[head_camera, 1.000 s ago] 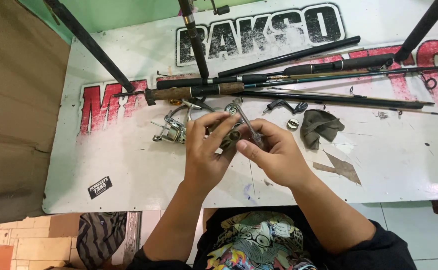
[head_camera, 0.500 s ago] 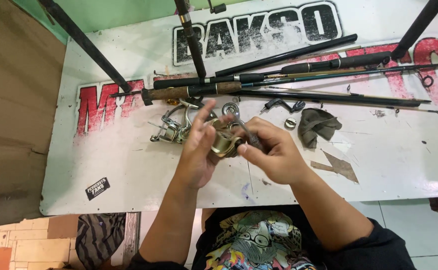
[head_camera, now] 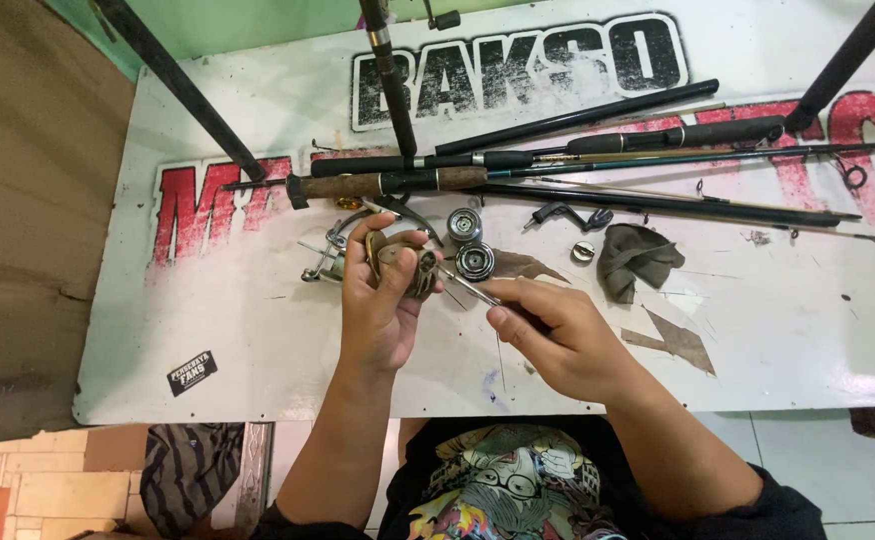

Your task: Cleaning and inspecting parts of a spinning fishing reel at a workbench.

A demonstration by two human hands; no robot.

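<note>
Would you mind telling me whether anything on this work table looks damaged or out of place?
Yes: the white table covering is torn, with brown patches showing near the grey cloth. The reel body in the left hand is stripped, its spools and crank handle lying loose below the rods.

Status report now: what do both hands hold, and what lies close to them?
Left hand grips reel body. Right hand holds thin metal tool, tip at reel. Two spools, grey cloth, rods lie close.
</note>
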